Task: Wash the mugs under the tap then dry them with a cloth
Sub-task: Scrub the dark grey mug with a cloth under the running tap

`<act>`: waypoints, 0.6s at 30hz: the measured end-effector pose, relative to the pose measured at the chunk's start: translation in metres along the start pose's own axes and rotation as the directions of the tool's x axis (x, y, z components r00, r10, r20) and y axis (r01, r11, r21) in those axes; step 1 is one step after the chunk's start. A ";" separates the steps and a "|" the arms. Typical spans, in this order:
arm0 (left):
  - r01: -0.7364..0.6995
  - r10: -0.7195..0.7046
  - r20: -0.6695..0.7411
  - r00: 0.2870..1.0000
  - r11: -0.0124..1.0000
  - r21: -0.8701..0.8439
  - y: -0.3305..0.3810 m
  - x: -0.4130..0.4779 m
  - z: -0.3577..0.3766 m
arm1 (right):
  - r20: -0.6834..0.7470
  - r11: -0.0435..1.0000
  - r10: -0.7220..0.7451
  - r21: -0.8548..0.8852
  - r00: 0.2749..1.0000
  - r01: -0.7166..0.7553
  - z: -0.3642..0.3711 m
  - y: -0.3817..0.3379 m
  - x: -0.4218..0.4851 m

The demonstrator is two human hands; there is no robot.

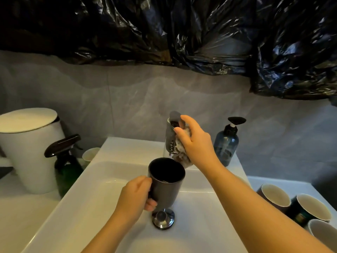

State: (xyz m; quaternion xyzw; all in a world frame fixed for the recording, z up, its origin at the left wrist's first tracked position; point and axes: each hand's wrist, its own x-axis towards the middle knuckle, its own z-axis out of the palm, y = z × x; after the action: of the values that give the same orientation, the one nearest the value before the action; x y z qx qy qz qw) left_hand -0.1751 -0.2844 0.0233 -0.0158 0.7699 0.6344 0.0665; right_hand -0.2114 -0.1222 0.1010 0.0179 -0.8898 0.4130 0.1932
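Left hand [135, 195] grips the mug [166, 183] (handle hidden) — right hand [196, 143] clutches a cloth [182, 157] against the tap [170, 139].

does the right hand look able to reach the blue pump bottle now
Probably yes: the blue pump bottle stands beside the right hand with nothing between, though that hand grips a cloth at the tap.

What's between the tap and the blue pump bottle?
Head view: the right hand, gripping a crumpled cloth, sits between the tap and the blue pump bottle.
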 end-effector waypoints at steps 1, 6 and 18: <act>-0.007 0.007 -0.004 1.000 1.000 -0.014 -0.002 0.000 0.001 | 0.017 1.000 0.013 0.017 1.000 -0.013 -0.001 0.003 0.000; -0.016 0.015 -0.005 1.000 0.999 -0.048 -0.016 0.003 0.003 | 0.017 1.000 -0.013 0.006 1.000 0.013 -0.003 0.007 0.000; 0.007 -0.007 0.019 1.000 1.000 -0.031 -0.024 0.009 0.002 | -0.075 0.995 -0.024 -0.103 0.997 0.016 0.006 0.004 0.008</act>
State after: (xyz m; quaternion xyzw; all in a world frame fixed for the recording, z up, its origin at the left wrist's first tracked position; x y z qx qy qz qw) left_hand -0.1816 -0.2861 -0.0016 -0.0135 0.7594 0.6460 0.0759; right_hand -0.2214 -0.1227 0.0977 0.0010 -0.9017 0.3652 0.2317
